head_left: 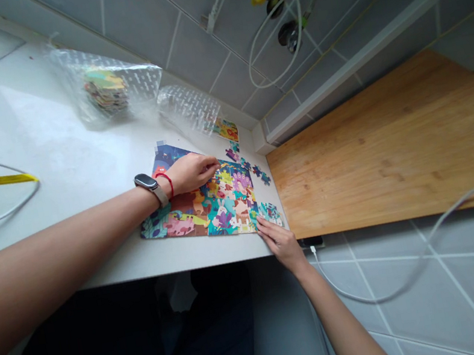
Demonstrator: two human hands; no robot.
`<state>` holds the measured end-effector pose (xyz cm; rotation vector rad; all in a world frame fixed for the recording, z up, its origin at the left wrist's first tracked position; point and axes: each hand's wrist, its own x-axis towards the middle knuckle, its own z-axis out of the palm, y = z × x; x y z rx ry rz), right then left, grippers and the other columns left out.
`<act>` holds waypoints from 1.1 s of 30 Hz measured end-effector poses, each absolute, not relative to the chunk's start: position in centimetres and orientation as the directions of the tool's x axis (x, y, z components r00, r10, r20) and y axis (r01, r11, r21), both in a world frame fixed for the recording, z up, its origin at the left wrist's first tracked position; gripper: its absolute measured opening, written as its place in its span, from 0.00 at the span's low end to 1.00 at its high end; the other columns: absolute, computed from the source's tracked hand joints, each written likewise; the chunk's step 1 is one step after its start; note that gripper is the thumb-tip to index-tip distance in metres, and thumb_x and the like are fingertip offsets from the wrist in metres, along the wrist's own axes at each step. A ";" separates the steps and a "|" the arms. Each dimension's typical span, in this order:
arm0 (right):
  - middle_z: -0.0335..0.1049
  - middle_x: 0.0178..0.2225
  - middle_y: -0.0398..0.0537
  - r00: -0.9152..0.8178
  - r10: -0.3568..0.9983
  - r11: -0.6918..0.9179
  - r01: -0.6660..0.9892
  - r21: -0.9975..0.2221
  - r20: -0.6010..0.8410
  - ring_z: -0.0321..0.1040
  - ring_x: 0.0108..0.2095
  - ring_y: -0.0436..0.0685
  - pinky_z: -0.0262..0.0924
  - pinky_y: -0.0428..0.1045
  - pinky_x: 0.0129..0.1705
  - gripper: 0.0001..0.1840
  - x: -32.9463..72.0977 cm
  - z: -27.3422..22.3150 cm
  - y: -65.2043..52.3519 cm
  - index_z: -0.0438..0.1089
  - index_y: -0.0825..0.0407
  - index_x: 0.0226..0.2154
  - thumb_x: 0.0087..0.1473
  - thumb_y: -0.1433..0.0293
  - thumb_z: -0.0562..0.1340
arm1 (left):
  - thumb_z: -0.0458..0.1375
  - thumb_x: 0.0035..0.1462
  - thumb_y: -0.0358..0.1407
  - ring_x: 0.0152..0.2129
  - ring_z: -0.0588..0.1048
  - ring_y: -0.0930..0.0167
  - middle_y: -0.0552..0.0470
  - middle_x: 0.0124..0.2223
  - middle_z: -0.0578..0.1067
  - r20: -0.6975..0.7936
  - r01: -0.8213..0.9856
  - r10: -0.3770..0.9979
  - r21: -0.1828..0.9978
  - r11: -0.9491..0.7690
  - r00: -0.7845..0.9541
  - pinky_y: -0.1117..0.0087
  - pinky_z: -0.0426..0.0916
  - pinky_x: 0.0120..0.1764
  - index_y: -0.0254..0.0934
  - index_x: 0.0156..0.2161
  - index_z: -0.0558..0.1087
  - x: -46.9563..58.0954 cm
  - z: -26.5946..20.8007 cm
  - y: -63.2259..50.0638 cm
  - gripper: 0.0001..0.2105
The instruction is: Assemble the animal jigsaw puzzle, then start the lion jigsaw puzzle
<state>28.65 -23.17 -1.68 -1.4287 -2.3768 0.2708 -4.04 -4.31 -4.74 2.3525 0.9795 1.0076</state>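
Note:
A colourful jigsaw puzzle [224, 211] with animal pictures lies on the white counter, its right part made of joined pieces. My left hand [192, 172], with a watch and a red cord at the wrist, hangs over its upper middle. Its fingers are curled together, and whatever they may hold is hidden. At the lower right edge of the puzzle, my right hand [282, 244] has its fingertips closed on a small puzzle piece. Loose puzzle pieces [271, 214] lie just beyond those fingers, and more dark blue and purple pieces [244, 164] are strewn along the far right side.
Behind the puzzle lie a clear plastic bag [137, 79] holding a stack of pieces [106, 90] and a second crumpled bag [190, 107]. A picture card [227, 129] is near the wall. To the right is a wooden board [389, 156]; a cable [0, 216] is at left.

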 end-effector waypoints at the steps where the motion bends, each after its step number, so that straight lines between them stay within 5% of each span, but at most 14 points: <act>1: 0.75 0.58 0.49 -0.428 0.881 0.472 0.814 -0.338 0.200 0.76 0.56 0.60 0.70 0.55 0.63 0.18 28.6 -1.7 -23.2 0.77 0.44 0.56 0.66 0.73 0.63 | 0.49 0.67 0.41 0.26 0.77 0.67 0.46 0.33 0.82 0.466 0.448 0.734 0.587 -0.674 0.494 0.69 0.62 0.31 0.37 0.42 0.80 -4.0 -4.7 -4.3 0.17; 22: 0.74 0.59 0.51 -0.384 0.910 0.413 0.856 -0.311 0.153 0.74 0.58 0.61 0.69 0.57 0.63 0.15 28.2 0.5 -21.7 0.79 0.45 0.52 0.67 0.68 0.61 | 0.51 0.66 0.40 0.27 0.77 0.67 0.46 0.33 0.82 0.452 0.420 0.762 0.645 -0.638 0.464 0.70 0.64 0.32 0.37 0.42 0.81 -4.0 -4.7 -4.2 0.16; 28: 0.74 0.59 0.54 -0.351 0.921 0.387 0.867 -0.313 0.165 0.71 0.60 0.62 0.65 0.59 0.65 0.17 26.7 1.0 -15.9 0.78 0.47 0.54 0.67 0.65 0.60 | 0.51 0.66 0.41 0.30 0.79 0.67 0.47 0.35 0.83 0.464 0.386 0.841 0.747 -0.541 0.280 0.69 0.68 0.35 0.37 0.41 0.80 -4.0 -4.6 -4.0 0.16; 33: 0.64 0.67 0.59 -0.311 0.950 0.297 0.906 -0.301 -0.001 0.62 0.67 0.66 0.55 0.61 0.70 0.27 25.2 0.1 -9.8 0.73 0.52 0.60 0.61 0.60 0.67 | 0.52 0.65 0.39 0.29 0.79 0.70 0.50 0.34 0.83 0.420 0.276 0.898 0.855 -0.439 0.129 0.71 0.71 0.37 0.36 0.45 0.79 -4.3 -4.3 -3.9 0.14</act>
